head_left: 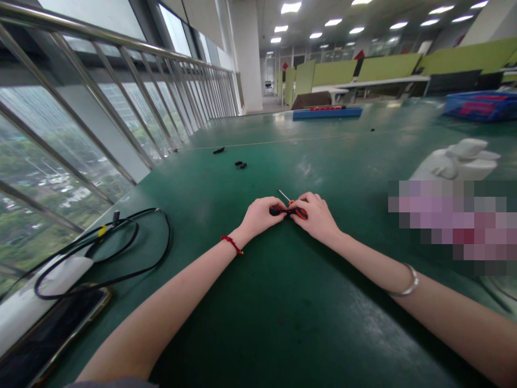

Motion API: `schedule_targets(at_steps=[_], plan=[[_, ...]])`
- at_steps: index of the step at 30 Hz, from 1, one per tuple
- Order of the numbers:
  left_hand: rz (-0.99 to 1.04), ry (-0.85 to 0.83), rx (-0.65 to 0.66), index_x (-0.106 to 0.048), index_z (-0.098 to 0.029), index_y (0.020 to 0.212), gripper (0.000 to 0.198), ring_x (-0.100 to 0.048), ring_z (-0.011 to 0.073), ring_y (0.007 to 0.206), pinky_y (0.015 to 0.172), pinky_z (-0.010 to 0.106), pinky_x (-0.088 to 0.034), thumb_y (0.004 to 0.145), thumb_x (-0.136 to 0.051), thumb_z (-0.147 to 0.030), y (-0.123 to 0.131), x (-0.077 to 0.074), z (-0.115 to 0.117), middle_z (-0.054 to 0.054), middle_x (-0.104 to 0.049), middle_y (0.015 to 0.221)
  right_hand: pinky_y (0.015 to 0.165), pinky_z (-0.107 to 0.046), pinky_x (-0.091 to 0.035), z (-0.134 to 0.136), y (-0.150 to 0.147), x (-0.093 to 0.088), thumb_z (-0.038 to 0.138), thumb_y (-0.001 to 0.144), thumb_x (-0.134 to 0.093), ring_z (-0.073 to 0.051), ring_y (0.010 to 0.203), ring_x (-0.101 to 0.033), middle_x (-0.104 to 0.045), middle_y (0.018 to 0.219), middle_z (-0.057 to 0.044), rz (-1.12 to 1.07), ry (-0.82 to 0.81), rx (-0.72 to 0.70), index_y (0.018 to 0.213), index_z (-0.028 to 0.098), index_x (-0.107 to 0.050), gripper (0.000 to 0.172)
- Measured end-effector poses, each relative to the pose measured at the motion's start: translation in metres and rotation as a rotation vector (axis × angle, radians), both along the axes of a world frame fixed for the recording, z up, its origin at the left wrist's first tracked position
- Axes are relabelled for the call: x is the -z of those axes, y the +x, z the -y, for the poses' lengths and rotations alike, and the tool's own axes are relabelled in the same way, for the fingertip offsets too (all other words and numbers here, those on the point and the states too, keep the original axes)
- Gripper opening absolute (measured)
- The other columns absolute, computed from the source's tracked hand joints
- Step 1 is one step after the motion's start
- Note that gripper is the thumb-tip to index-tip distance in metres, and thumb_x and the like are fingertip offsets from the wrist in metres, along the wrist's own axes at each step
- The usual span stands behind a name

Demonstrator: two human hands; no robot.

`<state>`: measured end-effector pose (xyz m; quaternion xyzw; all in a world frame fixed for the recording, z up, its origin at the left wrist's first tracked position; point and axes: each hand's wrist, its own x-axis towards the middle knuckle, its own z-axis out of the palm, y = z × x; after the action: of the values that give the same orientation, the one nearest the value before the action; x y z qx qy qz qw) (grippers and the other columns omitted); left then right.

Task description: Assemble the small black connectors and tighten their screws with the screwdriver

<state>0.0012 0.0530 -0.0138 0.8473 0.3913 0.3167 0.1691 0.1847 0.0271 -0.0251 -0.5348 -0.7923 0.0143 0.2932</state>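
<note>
- Both forearms reach across the green table [283, 323], hands meeting mid-table.
- Left hand [258, 216] pinches the black end of a small screwdriver [294, 212]; right hand [319, 218] clasps its red grip, thin shaft poking away.
- Likely hazard: a slipping grip lets the shaft prick a fingertip.
- Dropped, it could roll toward the loose black pieces [240, 164] beyond.

Open green mat [323, 156] ahead; black cable [168, 237] left; white object [456, 161], perhaps a bottle, right.

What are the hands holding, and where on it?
A small red-and-black screwdriver: left hand pinches its black end, right hand its red handle; the thin metal shaft pokes free.
</note>
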Motion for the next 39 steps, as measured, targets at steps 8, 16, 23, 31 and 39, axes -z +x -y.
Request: schedule_targets(at_steps=[8, 16, 23, 31, 39], plan=[[0.023, -0.029, 0.022, -0.07, -0.017, 0.084, 0.011, -0.063, 0.0154, 0.078, 0.071, 0.027, -0.05, 0.076, -0.065, -0.023, -0.001, 0.001, 0.0, 0.003, -0.07, 0.084, 0.078, -0.04, -0.045, 0.0, 0.005, 0.004, 0.02, 0.079, -0.06, -0.024, 0.094, -0.05, -0.056, 0.097, -0.009, -0.043, 0.023, -0.061, 0.089, 0.023, -0.068, 0.013], [0.061, -0.028, 0.037, -0.069, -0.016, 0.082, 0.01, -0.063, 0.0145, 0.077, 0.07, 0.026, -0.05, 0.077, -0.065, -0.023, 0.0, -0.002, 0.0, 0.004, -0.069, 0.084, 0.079, -0.041, -0.046, -0.003, 0.006, 0.007, 0.023, 0.079, -0.06, -0.024, 0.095, -0.05, -0.056, 0.097, -0.009, -0.052, 0.03, -0.075, 0.09, 0.024, -0.068, 0.014], [0.019, 0.133, 0.002, -0.068, -0.017, 0.082, 0.006, -0.061, 0.0165, 0.084, 0.079, 0.031, -0.048, 0.079, -0.064, -0.02, 0.0, -0.005, 0.004, 0.003, -0.068, 0.087, 0.08, -0.04, -0.046, -0.003, 0.006, 0.007, 0.023, 0.079, -0.059, -0.024, 0.092, -0.05, -0.056, 0.097, -0.009, -0.06, 0.011, -0.059, 0.093, 0.022, -0.067, 0.017], [0.114, 0.037, -0.025, -0.068, -0.015, 0.082, 0.006, -0.063, 0.0143, 0.076, 0.071, 0.027, -0.05, 0.077, -0.066, -0.017, 0.0, -0.017, 0.021, 0.004, -0.069, 0.081, 0.086, -0.042, -0.046, 0.008, 0.012, -0.001, 0.018, 0.076, -0.057, -0.025, 0.099, -0.051, -0.054, 0.101, -0.01, -0.168, 0.045, -0.104, 0.097, 0.02, -0.062, 0.022], [0.123, -0.152, -0.043, -0.071, -0.017, 0.079, 0.008, -0.065, 0.014, 0.07, 0.068, 0.026, -0.051, 0.079, -0.064, -0.02, -0.001, -0.017, 0.059, 0.002, -0.072, 0.077, 0.09, -0.044, -0.039, 0.035, 0.011, -0.011, 0.022, 0.078, -0.058, -0.024, 0.106, -0.051, -0.058, 0.106, -0.008, -0.144, 0.058, -0.192, 0.096, 0.023, -0.062, 0.019]])
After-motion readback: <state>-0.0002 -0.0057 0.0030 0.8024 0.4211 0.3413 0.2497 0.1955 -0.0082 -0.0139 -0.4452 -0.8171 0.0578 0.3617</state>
